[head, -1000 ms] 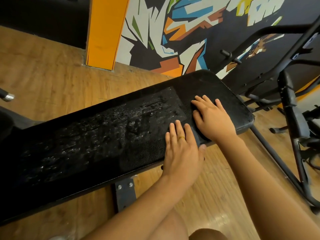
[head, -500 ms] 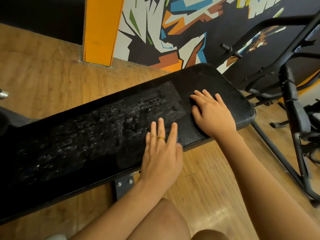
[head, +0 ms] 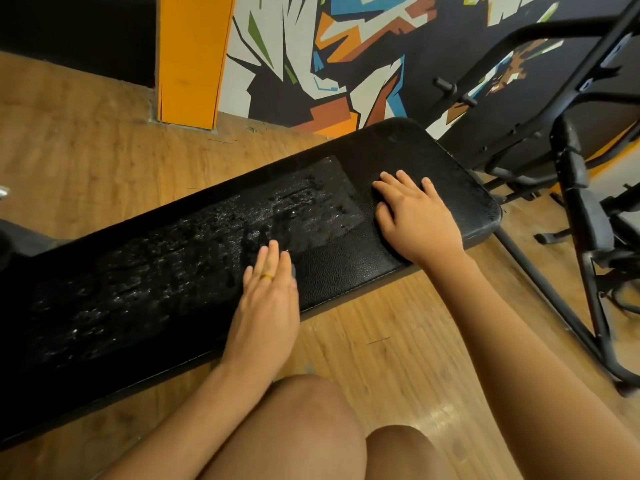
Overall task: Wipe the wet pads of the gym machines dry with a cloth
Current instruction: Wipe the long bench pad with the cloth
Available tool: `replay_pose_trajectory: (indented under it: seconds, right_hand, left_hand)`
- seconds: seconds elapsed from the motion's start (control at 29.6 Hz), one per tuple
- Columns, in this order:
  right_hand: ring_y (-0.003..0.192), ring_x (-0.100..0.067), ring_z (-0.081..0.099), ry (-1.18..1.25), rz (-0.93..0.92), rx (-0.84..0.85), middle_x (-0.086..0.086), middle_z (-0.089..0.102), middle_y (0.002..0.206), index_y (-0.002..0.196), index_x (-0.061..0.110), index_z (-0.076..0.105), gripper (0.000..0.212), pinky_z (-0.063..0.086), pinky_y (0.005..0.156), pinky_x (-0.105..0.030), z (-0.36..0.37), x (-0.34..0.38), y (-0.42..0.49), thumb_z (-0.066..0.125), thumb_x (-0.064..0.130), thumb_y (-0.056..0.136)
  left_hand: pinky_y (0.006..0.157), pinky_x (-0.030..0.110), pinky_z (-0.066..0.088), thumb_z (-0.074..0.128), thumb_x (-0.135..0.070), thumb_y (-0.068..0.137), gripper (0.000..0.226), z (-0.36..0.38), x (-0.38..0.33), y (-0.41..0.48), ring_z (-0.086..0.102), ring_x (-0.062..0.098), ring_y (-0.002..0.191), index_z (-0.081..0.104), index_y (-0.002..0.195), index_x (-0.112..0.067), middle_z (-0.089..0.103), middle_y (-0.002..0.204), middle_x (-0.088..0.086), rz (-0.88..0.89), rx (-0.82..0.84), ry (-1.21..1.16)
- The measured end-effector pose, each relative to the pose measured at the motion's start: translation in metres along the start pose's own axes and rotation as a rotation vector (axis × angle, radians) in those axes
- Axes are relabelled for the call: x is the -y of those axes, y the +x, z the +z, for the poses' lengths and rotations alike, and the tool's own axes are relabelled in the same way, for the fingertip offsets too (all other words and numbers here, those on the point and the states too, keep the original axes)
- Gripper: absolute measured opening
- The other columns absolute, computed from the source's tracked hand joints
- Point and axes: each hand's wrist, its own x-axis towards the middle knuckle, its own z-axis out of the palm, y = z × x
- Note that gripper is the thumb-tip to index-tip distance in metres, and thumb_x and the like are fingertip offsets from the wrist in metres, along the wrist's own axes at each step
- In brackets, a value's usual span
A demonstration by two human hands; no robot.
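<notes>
Since a second earlier the left hand had slid leftward along the bench pad's near edge, away from the right hand, which stayed at the pad's right end. The left hand lay flat, its fingers pressed together at the edge of the wet patch. The right hand lay palm down, fingers slightly spread. Whether a cloth lay under either palm could not be told. A black machine frame stood right of the pad on the wooden floor.

bench pad, left end beyond the edge
</notes>
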Motion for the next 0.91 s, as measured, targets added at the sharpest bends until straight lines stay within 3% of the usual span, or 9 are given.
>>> replay_pose_trajectory:
  seconds: [0.2,0.41,0.51,0.64,0.81,0.91]
  right_hand:
    - [0.153,-0.023,0.022,-0.013,0.003,0.028,-0.002,0.034,0.163,0.154,0.02,0.039,0.049,0.01,0.124,-0.051,-0.003,0.001,0.0,0.034,0.032,0.107]
    - [0.152,-0.025,0.024,-0.023,-0.014,0.02,-0.004,0.038,0.161,0.152,0.017,0.042,0.048,0.014,0.123,-0.053,-0.002,0.001,0.0,0.034,0.031,0.107]
    - [0.152,-0.026,0.026,-0.038,-0.016,0.017,-0.004,0.039,0.16,0.151,0.017,0.043,0.047,0.015,0.122,-0.054,-0.001,0.0,0.0,0.034,0.031,0.107]
    - [0.152,-0.029,0.025,-0.09,-0.016,0.051,-0.008,0.039,0.159,0.151,0.014,0.042,0.048,0.01,0.122,-0.058,-0.006,0.004,0.0,0.037,0.029,0.106]
    - [0.152,-0.029,0.026,0.035,-0.217,0.066,-0.01,0.04,0.159,0.15,0.01,0.043,0.05,0.013,0.122,-0.054,0.01,0.073,-0.008,0.038,0.033,0.106]
    - [0.154,-0.025,0.019,0.012,-0.24,0.126,-0.007,0.032,0.164,0.156,0.012,0.035,0.062,0.01,0.124,-0.05,0.033,0.096,-0.015,0.026,0.043,0.104]
  left_hand:
    - [0.124,0.033,0.002,0.03,-0.013,0.11,0.05,0.016,-0.037,0.016,0.001,0.018,0.156,0.023,0.158,-0.003,0.012,0.168,0.012,0.174,0.059,-0.011]
    - [0.126,0.039,0.013,0.033,-0.008,0.107,0.053,0.004,-0.009,0.004,-0.001,0.014,0.153,0.021,0.158,-0.005,0.009,0.168,0.009,0.088,0.077,0.034]
    - [0.124,0.032,0.007,0.03,-0.012,0.107,0.054,-0.012,0.027,-0.014,-0.006,0.007,0.149,0.012,0.157,-0.01,-0.001,0.164,-0.001,-0.012,0.081,0.071]
    - [0.126,0.04,0.019,0.031,-0.019,0.105,0.054,-0.032,0.067,-0.045,0.005,0.012,0.152,0.019,0.156,-0.007,0.011,0.167,0.005,-0.142,0.077,0.12]
    - [0.123,0.027,0.0,0.028,-0.021,0.109,0.053,-0.031,0.066,-0.045,-0.004,0.008,0.152,0.008,0.157,-0.012,0.006,0.168,0.002,-0.141,0.054,0.092]
    - [0.124,0.026,0.001,0.026,-0.026,0.11,0.052,-0.035,0.069,-0.05,-0.003,0.005,0.152,0.012,0.158,-0.012,0.005,0.168,-0.001,-0.141,0.061,0.049]
